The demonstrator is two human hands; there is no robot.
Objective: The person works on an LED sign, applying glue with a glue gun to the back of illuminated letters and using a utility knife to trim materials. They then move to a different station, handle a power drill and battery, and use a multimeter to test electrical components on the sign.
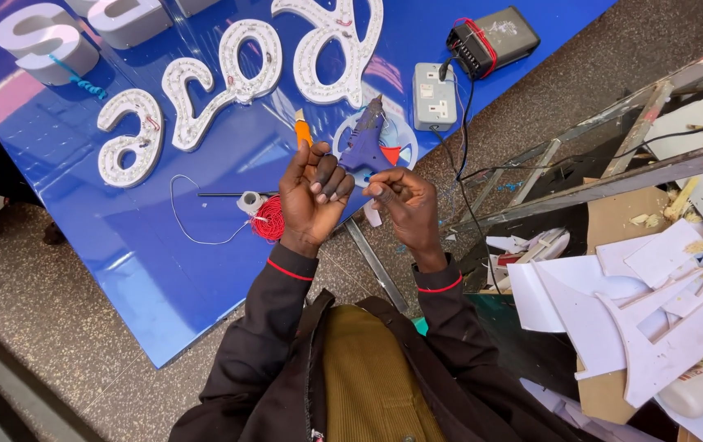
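Dark jacket sleeves with thin red cuff stripes; olive ribbed top underneath.

Even daylight fills the scene, bright and soft, with only faint shadows. The glossy blue sign panel (146, 270) carries pale pinkish glare along its left part. Focus is sharp centrally; wide-angle distortion bends straight edges near the corners.

Speckled grey stone floor (56, 278) in daylight

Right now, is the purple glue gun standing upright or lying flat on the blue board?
Lying flat. The purple glue gun rests on its side on the blue board, beyond the left hand and right hand.
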